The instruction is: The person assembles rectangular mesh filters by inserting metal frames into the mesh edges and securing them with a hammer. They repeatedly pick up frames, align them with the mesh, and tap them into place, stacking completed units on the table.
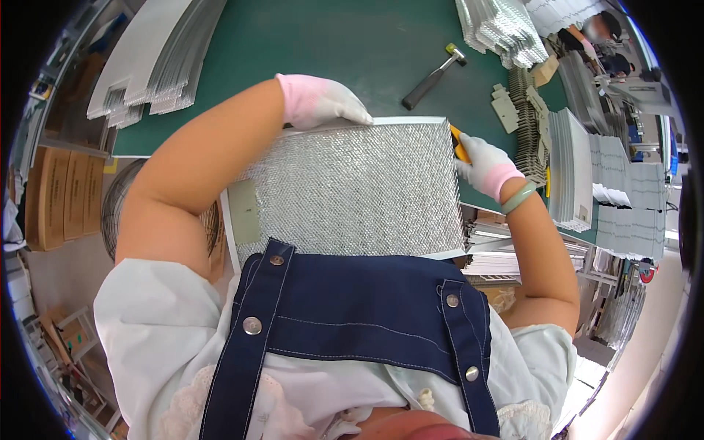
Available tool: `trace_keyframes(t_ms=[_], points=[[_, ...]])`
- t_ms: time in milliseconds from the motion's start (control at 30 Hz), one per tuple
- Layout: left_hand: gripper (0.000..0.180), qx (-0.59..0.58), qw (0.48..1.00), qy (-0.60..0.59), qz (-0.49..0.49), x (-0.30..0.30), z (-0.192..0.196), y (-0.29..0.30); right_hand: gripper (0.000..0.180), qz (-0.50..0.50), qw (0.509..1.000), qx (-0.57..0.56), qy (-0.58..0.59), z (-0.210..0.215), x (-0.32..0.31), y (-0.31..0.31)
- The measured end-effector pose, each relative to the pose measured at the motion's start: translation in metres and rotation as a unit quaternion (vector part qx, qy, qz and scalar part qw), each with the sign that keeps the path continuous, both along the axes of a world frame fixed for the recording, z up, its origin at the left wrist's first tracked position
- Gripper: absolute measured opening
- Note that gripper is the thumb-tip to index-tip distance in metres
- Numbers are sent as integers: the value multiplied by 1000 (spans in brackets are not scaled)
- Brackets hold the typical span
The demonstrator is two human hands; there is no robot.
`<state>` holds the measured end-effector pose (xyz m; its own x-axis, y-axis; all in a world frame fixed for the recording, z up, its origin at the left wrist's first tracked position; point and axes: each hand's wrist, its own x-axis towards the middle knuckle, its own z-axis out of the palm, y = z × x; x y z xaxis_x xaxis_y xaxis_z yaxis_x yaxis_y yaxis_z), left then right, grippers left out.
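A silver metal mesh filter panel [352,191] with a thin pale frame lies in front of me, its near edge against my navy apron. A grey-green plate [243,211] shows at its left end. My left hand [323,103], in a white and pink glove, grips the far edge of the frame with its fingers together. At the panel's right edge, my gloved right hand [485,163] is closed around a yellow-orange tool [460,144] that looks like a utility knife. The tool's tip is hidden at the panel's edge.
A hammer [433,77] lies on the green table [308,44] beyond the panel. Stacked metal sheets [158,59] stand at the far left, and mesh sheets [502,33] at the far right. Grey-green plates [529,121] and pale panels [570,169] line the right side. Another person [598,44] works at the far right.
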<state>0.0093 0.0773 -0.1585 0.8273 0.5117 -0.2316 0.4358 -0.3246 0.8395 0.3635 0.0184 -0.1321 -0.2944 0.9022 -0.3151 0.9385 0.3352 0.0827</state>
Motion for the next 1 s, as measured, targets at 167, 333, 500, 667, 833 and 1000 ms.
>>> trace_keyframes(t_ms=[167,333,500,667,833,1000], points=[[56,-62,996,30,59,-17,81,-18,51,136,977,131,99,87,-15,-38],[45,-10,989,5,147,-46,122,-57,25,50,898,-334,283,142,11,-110],[33,155,968,89,174,-36,157,-82,48,10,828,-92,553,-15,-30,-141],[36,252,934,-134,214,-40,168,-96,41,-161,427,25,889,51,-88,-98],[45,289,930,139,177,-33,222,-108,35,26,484,100,869,122,-68,-53],[41,278,842,-353,297,-11,187,-90,38,128,510,138,839,148,-60,-41]])
